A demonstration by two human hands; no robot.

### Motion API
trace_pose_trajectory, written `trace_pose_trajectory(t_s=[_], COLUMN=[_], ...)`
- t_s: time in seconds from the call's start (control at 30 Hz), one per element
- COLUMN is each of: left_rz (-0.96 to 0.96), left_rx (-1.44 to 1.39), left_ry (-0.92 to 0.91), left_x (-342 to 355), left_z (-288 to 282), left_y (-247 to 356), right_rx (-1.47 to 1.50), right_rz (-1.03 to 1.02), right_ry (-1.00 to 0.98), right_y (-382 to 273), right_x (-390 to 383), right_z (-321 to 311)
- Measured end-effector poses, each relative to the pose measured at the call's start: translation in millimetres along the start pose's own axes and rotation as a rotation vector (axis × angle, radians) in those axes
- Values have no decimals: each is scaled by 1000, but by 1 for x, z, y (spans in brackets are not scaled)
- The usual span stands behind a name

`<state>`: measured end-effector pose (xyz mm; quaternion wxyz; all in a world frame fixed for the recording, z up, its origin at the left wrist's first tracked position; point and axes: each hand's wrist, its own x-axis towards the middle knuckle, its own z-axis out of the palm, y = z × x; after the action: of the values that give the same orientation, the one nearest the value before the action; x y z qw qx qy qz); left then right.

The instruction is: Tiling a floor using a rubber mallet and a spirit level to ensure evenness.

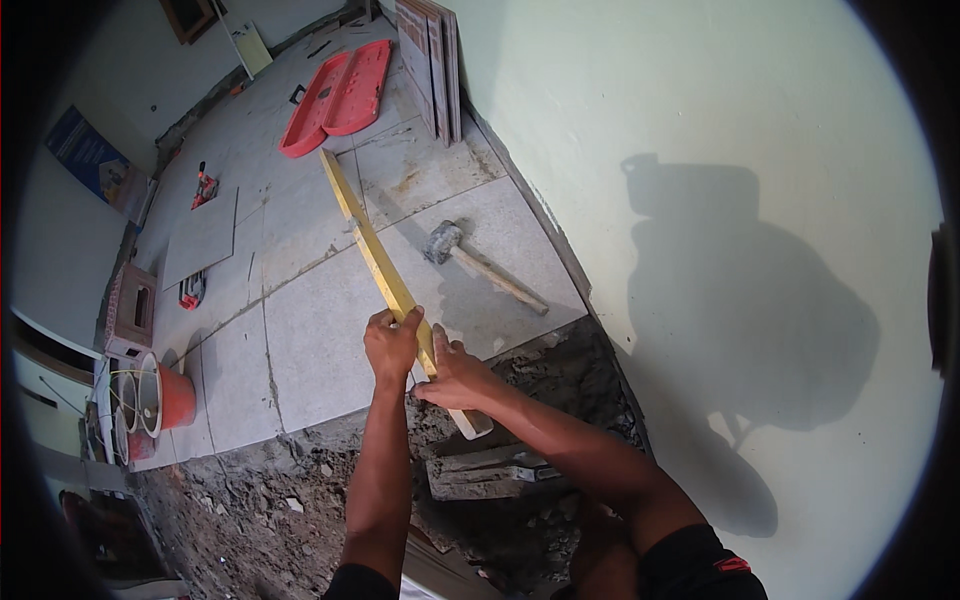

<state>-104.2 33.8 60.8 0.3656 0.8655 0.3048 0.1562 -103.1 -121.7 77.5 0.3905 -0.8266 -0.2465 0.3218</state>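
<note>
A long yellow straightedge (367, 235) lies across the grey floor tiles (320, 330), running from the far tiles to the bare mortar bed (300, 500). My left hand (391, 342) grips it from the left side near its close end. My right hand (452, 372) holds the same bar just below, fingers wrapped over it. A rubber mallet (478, 262) with a wooden handle rests on the tile to the right of the bar.
A pale wall (700, 200) runs along the right. An open red tool case (338, 98) and leaning tiles (432, 62) lie at the far end. An orange bucket (165, 397), a loose tile (200, 238) and trowels (495, 472) are nearby.
</note>
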Motion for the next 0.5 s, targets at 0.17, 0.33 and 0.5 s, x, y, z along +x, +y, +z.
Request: trace_pose_trajectory(t_s=[0.17,0.33,0.5], left_rz=[-206,-368,-249], left_rx=[-387,-1129,-1073], left_ry=[-135,-479,-684], left_x=[-3,-4,-95], left_z=[23,36,72], left_y=[4,25,88], right_rx=[236,596,238], right_rz=[-101,76,126], right_ry=[160,-20,351], right_y=[48,108,163], right_x=[-16,-136,-280], right_z=[-5,-30,-47])
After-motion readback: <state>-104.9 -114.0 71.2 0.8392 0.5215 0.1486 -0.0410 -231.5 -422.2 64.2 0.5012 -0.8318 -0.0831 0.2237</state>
